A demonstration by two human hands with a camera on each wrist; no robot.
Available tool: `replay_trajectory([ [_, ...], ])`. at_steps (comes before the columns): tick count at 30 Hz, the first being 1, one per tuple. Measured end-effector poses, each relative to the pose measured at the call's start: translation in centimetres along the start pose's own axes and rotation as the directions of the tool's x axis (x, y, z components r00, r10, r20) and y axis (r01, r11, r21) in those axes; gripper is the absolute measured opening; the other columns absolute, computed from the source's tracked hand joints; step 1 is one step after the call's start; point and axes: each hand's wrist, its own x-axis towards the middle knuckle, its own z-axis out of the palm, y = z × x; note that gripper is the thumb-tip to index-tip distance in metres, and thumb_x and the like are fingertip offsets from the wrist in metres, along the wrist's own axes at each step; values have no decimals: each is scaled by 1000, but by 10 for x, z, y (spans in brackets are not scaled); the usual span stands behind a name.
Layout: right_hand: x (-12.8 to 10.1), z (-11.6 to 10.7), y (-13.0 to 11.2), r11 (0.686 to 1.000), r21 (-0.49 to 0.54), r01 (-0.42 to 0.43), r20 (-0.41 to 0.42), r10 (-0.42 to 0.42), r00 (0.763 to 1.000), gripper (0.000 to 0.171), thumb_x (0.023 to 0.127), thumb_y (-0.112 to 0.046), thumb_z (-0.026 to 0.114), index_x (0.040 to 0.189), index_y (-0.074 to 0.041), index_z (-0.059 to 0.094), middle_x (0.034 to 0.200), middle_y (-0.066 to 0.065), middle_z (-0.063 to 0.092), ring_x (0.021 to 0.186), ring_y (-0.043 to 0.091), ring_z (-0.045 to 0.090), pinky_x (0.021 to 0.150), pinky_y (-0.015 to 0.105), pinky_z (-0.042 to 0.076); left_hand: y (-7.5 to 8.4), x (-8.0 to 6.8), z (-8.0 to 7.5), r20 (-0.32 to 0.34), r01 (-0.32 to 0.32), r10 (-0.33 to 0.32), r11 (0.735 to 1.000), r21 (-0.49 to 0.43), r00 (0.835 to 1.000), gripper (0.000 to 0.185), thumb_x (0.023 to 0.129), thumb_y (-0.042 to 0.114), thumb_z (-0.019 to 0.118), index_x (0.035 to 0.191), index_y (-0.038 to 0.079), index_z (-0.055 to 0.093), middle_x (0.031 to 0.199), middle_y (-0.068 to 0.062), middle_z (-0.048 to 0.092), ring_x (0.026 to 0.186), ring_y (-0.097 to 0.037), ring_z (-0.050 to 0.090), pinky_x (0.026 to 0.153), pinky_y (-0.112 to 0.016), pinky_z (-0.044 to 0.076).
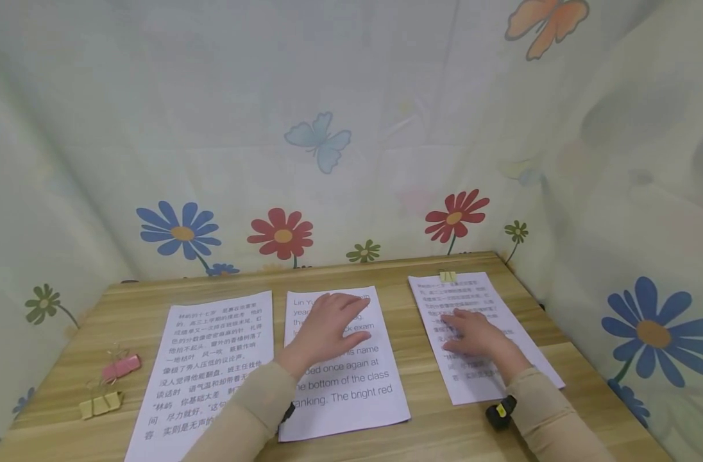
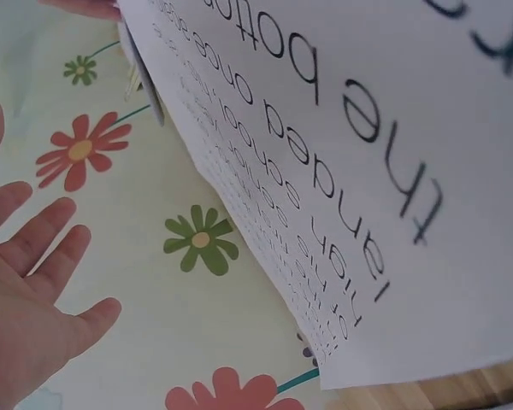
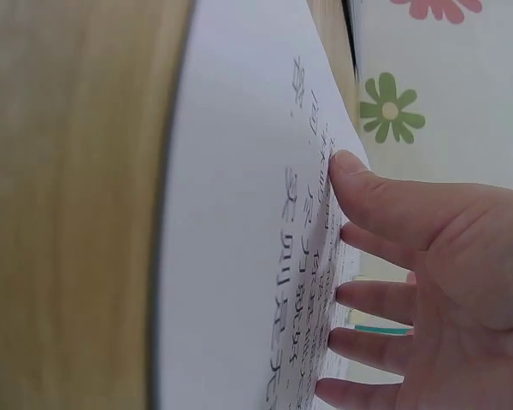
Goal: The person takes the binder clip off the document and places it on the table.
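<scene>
My left hand (image 1: 328, 327) hovers over the middle stack of paper (image 1: 351, 414), printed in large English text. Its fingers are extended and spread, and the left wrist view shows a gap between them and the sheet. On the right, my right hand (image 1: 473, 337) has its fingertips right at the surface of another stack (image 1: 458, 296), covered in Chinese characters. In the right wrist view the thumb (image 3: 352, 171) and fingers are spread against the page. A yellow binder clip (image 1: 448, 276) grips this stack's top edge. Neither hand holds anything.
A third stack of Chinese text (image 1: 213, 366) lies at the left, partly behind the left sleeve (image 1: 242, 410). Beside it on the wooden table (image 1: 398, 443) are a pink binder clip (image 1: 120, 367) and a yellow clip (image 1: 101, 406). A flowered curtain (image 1: 363, 205) hangs behind.
</scene>
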Motion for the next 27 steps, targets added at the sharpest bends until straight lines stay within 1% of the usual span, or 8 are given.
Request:
replay_trajectory([
  [4,1,2,-9,1000,-1,-6,2,6,1000,63,89,-30,74,144,-8,51,151,28,36,136,57,27,108,67,27,2,5,0,-15,-12,11,1000,-14,1000,61,92,45,69,143,16,53,139,-3,57,130,-23,48,112,-50,31],
  [12,3,6,-24,999,-22,-31,15,31,999,64,89,-33,74,144,-10,52,151,26,37,137,55,28,108,66,27,10,14,0,-2,17,-17,999,-34,1000,62,92,46,67,144,16,52,140,-2,56,131,-21,47,114,-48,30],
  [15,2,5,-28,999,-28,-29,30,30,999,64,89,-34,73,144,-10,52,151,26,37,136,57,27,108,67,27,12,17,2,-10,12,-12,999,-33,1000,61,93,45,67,143,15,53,139,-3,57,131,-22,48,114,-47,30],
  [19,2,-4,-30,1000,-15,-9,56,9,998,62,91,-33,71,144,-8,51,150,26,39,137,53,30,109,65,27,15,22,6,-14,8,-9,1000,-30,1000,60,93,44,67,143,14,53,138,-4,58,130,-22,49,114,-45,31],
  [22,3,-15,-29,1000,20,16,52,-17,998,60,93,-30,70,144,-5,51,147,24,44,137,48,35,111,61,29,19,25,7,-18,17,-18,998,-60,1000,60,92,42,69,143,14,53,136,-5,59,129,-23,50,113,-46,32],
  [25,7,-27,-21,998,62,32,15,-33,999,58,94,-28,69,143,-3,51,144,23,48,135,45,40,110,59,31,23,27,8,-26,25,-27,996,-88,999,59,92,39,70,143,15,53,134,-6,60,127,-24,51,112,-47,33],
  [27,12,-33,-13,995,93,33,-20,-31,999,57,95,-28,68,143,-3,51,144,23,48,135,46,39,110,60,31,25,29,9,-34,21,-25,995,-100,999,59,92,39,70,143,14,53,132,-6,62,126,-25,53,111,-47,35],
])
